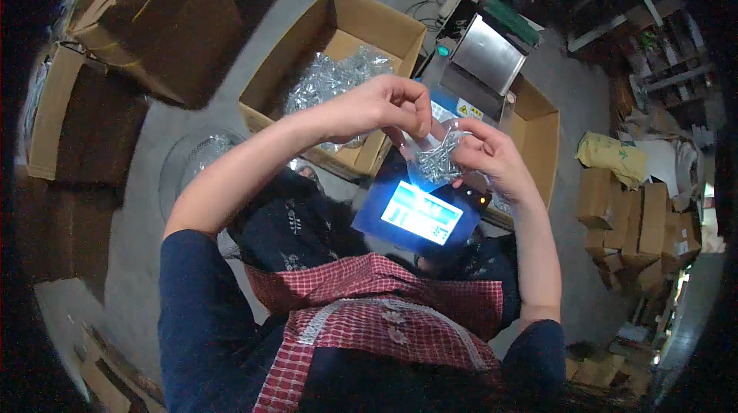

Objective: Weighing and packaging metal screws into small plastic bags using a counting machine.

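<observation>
Clear bag of metal fasteners, above lit screen. Right hand: fingers pinching bag's side, likely steadying contents. Left hand: fingers curled near bag's top; grip, cannot tell. Open carton beyond, bagged hardware inside, presumably for reach.

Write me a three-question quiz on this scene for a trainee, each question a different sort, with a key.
1. True or false: the open cardboard box just beyond the left hand holds rolled-up cloth.
2. Pick one. The checked apron is: A) green and white; B) red and white; C) yellow and black.
3. The right hand holds a small clear bag of metal pieces. What glows just below that bag in the picture?

Key:
1. False; it holds shiny metal pieces in clear plastic.
2. B.
3. A lit screen.
</observation>
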Available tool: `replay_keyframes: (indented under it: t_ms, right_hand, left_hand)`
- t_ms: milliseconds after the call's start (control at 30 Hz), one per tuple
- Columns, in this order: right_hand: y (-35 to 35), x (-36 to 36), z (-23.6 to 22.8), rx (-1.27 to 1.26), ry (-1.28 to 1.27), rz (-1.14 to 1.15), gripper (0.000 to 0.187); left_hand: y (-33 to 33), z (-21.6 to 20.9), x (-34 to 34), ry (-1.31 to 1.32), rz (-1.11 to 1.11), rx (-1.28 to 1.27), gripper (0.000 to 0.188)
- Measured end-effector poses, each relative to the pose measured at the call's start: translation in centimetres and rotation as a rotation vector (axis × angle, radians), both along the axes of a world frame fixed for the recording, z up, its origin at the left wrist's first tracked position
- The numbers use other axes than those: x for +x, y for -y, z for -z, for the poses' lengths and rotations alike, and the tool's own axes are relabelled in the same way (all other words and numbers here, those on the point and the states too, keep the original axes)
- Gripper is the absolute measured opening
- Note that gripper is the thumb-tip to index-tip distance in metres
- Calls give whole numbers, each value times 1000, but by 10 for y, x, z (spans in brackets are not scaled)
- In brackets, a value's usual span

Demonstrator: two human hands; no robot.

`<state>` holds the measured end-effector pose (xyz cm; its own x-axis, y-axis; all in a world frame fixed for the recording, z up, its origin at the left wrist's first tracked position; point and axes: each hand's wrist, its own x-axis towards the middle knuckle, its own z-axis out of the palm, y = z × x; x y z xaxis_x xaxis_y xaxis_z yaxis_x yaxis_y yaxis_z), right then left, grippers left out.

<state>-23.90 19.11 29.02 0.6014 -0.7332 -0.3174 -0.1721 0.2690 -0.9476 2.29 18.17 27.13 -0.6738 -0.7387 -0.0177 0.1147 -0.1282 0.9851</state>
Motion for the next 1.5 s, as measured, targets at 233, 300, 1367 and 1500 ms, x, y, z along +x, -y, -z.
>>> replay_keyframes:
  t_ms: [233,300,1367,1500]
  right_hand:
    - [-19,0,20,70,214,125,39]
    - [-26,8,30,160,285,319,40]
    - [-22,-58,125,-776,-1055,263,63]
    - [-24,-58,112,-610,-944,240,51]
  left_hand:
    - [-25,27,-9,-193,-336,350,20]
    - [-35,42,-12,-296,-295,494,29]
    - [-91,90,-91,353,29,495,54]
    - [-79,83,-92,246,-104,523,51]
